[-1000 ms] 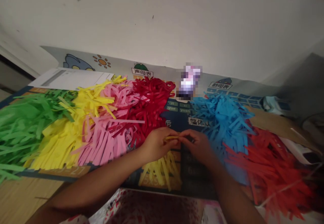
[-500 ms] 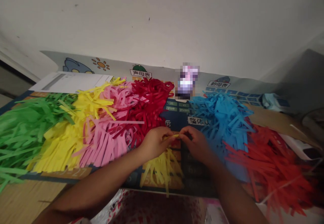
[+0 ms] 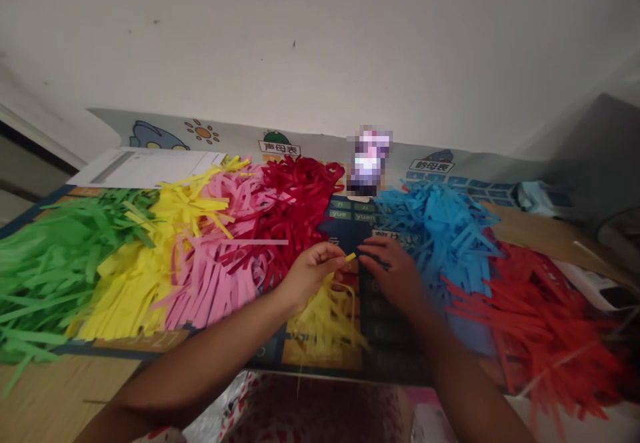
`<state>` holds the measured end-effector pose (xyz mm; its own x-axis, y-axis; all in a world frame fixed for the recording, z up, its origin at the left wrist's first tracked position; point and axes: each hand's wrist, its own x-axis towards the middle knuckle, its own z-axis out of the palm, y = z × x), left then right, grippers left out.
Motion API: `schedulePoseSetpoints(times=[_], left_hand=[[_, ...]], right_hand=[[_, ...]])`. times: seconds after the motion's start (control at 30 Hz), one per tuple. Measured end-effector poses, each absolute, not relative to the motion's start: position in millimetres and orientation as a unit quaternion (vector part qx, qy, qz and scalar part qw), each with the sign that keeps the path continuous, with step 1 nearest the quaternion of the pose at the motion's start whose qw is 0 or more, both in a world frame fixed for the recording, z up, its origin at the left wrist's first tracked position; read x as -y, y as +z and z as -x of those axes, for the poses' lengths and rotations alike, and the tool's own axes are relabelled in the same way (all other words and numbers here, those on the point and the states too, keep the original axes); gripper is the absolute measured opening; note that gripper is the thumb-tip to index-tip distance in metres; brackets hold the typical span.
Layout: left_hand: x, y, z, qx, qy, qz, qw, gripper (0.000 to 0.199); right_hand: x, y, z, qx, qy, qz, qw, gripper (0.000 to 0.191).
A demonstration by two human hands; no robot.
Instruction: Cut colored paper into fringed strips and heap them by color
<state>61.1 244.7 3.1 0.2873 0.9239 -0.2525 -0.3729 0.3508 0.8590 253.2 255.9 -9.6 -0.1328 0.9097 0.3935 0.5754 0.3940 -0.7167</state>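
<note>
My left hand (image 3: 315,271) pinches the rolled top of a yellow fringed paper tassel (image 3: 326,319); its short end pokes out past the fingertips to the right. The strips hang below that hand over the printed mat, slightly blurred. My right hand (image 3: 387,266) is just right of the yellow end, apart from it, with its fingers spread and nothing between them. Dark red fringe (image 3: 300,196) lies behind my left hand, and blue fringe (image 3: 440,223) lies beyond my right hand.
Green (image 3: 60,263), yellow (image 3: 135,296) and pink (image 3: 210,289) fringe piles cover the left side. Red fringe (image 3: 550,329) lies at the right. A lit, pixelated phone (image 3: 370,163) stands at the back by the wall. White papers (image 3: 150,166) lie at the back left.
My right hand has let go of the yellow tassel's end and opened, moving slightly right. The yellow strips have swung and spread to the right. The view has shifted slightly.
</note>
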Motion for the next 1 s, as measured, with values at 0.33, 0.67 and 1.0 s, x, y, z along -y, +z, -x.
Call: schedulePoseSetpoints(times=[0.33,0.67,1.0], left_hand=[[-241,3,-64,-0.369,0.449,-0.304,0.755,0.033],[-241,4,-65,-0.362,0.441,-0.268,0.777,0.034],[-239,4,-66,-0.384,0.446,-0.342,0.733,0.036]], right_hand=[[-245,-5,-238,0.684,0.401,0.439,0.423,0.016],[-244,-8,-239,0.68,0.409,0.43,0.43,0.016],[-243,-7,-236,0.681,0.386,0.435,0.445,0.009]])
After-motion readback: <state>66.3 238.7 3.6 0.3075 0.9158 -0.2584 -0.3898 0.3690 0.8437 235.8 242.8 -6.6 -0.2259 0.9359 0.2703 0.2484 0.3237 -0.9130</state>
